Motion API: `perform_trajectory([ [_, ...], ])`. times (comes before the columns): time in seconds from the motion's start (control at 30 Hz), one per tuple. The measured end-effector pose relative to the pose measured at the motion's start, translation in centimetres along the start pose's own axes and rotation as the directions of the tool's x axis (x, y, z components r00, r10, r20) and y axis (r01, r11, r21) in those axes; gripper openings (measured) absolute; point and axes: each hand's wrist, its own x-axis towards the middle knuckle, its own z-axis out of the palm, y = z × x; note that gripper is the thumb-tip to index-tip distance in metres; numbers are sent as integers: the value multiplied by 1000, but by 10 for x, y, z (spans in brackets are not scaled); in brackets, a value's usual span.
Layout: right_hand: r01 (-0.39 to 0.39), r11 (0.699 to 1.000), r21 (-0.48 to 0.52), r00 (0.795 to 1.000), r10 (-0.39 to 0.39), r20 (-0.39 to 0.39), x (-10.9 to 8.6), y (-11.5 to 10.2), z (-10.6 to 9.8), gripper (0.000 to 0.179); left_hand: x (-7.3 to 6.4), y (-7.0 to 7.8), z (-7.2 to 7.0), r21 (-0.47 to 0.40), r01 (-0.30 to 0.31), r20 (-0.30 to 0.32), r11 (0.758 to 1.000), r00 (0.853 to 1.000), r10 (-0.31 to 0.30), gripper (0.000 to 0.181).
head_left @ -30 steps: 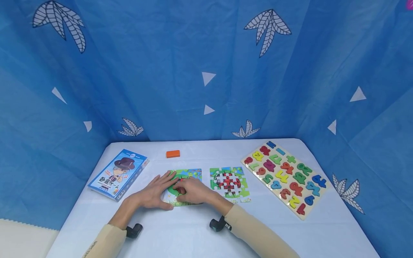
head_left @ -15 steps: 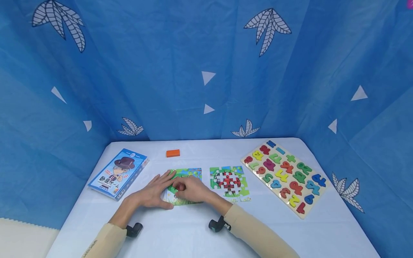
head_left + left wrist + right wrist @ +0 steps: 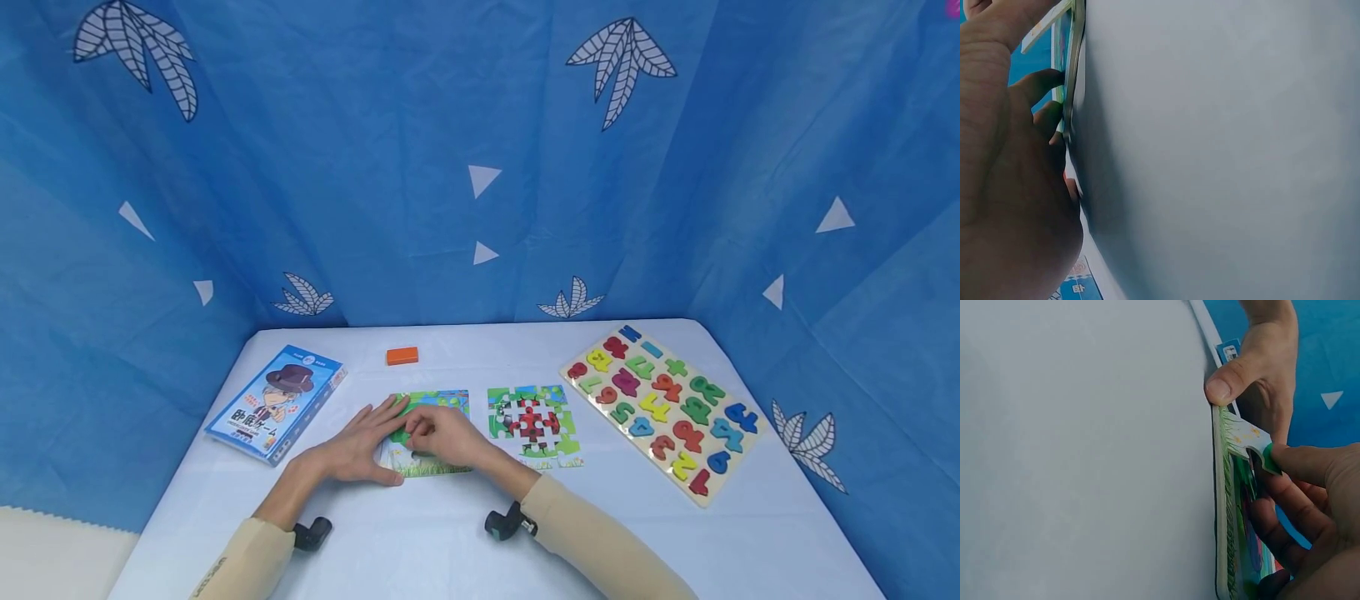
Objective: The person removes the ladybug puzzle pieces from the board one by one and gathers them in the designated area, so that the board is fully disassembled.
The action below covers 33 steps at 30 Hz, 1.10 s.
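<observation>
A jigsaw puzzle tray (image 3: 438,469) with a green grassy picture lies flat in front of me. My left hand (image 3: 358,447) rests on its left side with fingers spread. In the right wrist view, the left thumb touches the tray's near corner. My right hand (image 3: 450,437) is over the tray's middle and pinches a puzzle piece (image 3: 1242,432) between thumb and fingers. This piece, white and green with small orange marks, is tilted up from the tray. To the right, several joined pieces form a ladybug picture (image 3: 531,427), with gaps among them.
A blue game box (image 3: 273,404) lies at the left, and a small orange block (image 3: 402,356) sits behind the tray. At the right is a wooden board with coloured numbers (image 3: 660,417). Blue curtains (image 3: 480,125) enclose the table's back and sides.
The right hand's fingers have lifted a piece out of the tray's middle, where red showed before. The left hand has stayed in place.
</observation>
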Motion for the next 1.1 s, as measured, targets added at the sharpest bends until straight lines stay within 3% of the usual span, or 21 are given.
perform_trajectory([
  [0.17,-4,1000,30,1000,5,-8,-5,4,-8,10,1,-1,1,0,-12,1,1000,1000,12,105],
  [0.4,-21,999,35,999,22,-26,-26,13,-36,9,1,0,2,30,-27,3,999,1000,27,105],
  [0.77,-82,996,-44,996,80,-45,-68,39,-79,6,1,3,3,38,-21,-9,999,1000,22,105],
  [1.1,-132,983,-127,991,129,-37,-80,54,-95,6,1,1,2,35,-17,-6,999,1000,17,105],
])
